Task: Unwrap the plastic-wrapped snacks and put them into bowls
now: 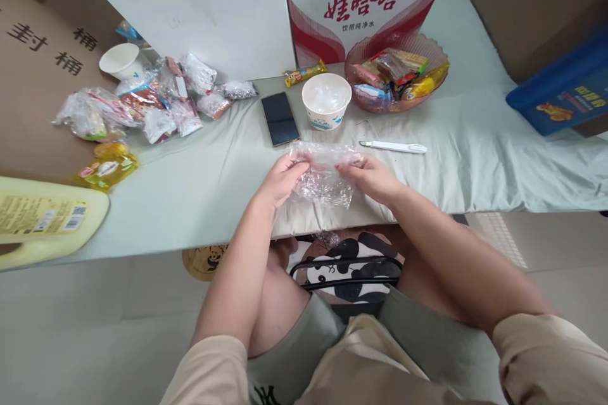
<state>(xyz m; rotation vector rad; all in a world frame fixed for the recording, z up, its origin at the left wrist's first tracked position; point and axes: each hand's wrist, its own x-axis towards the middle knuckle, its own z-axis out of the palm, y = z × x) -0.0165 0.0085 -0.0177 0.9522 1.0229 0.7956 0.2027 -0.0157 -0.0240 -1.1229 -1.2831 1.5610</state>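
A clear, crinkled plastic bag (pixel 325 183) is stretched between my two hands above the front edge of the cloth-covered table. My left hand (pixel 284 178) pinches its left side, thumb on top. On the opposite side, my right hand (pixel 373 176) grips the plastic in the same way. Just beyond the bag stands a white paper cup (pixel 327 104) with clear plastic inside. A dark phone (pixel 280 119) lies left of the cup. Close to my right hand rests a white utility knife (pixel 394 147), its blade end pointing left.
A pink bowl (pixel 399 101) holds wrapped snacks, with a yellow snack stick (pixel 305 73) near it. Wrapped packets (pixel 147 101) pile up at left beside another paper cup (pixel 121 62). A cream jug (pixel 52 218) stands at front left, a blue container (pixel 560 85) at right. Boxes (pixel 199 12) line the back.
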